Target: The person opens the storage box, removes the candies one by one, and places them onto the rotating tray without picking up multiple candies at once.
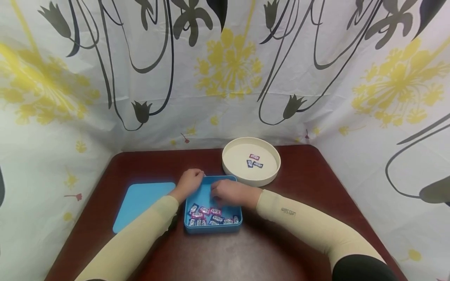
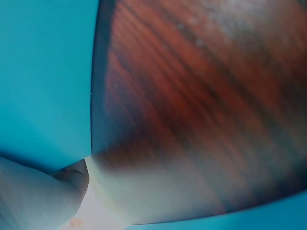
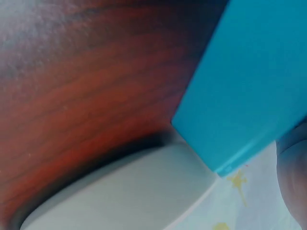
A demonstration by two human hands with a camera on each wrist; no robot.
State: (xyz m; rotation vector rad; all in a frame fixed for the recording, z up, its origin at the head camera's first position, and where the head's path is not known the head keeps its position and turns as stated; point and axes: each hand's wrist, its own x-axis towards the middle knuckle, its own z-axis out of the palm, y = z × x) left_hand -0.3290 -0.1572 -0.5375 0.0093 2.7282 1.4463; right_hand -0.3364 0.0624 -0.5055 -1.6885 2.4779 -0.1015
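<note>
A blue rectangular box [image 1: 213, 228] stands on the table, with several small wrapped sweets [image 1: 215, 211] in pink and dark blue gathered in its near half. My left hand [image 1: 190, 182] grips the box's far left corner; in the left wrist view, part of that hand [image 2: 43, 194] lies against the blue wall [image 2: 43, 81]. My right hand [image 1: 228, 191] reaches over the right side into the box, its fingers bent downward. Its fingertips are hidden, so whether they pinch a sweet does not show. The right wrist view catches only an edge of this hand [image 3: 293, 177].
Behind the box to the right stands a round cream tray [image 1: 235, 156] holding one pink and two dark blue sweets [image 1: 254, 160]. A flat blue lid [image 1: 140, 203] lies left of the box, partly under my left forearm. Patterned cloth [image 1: 225, 117] hangs around the dark red table [image 1: 225, 257].
</note>
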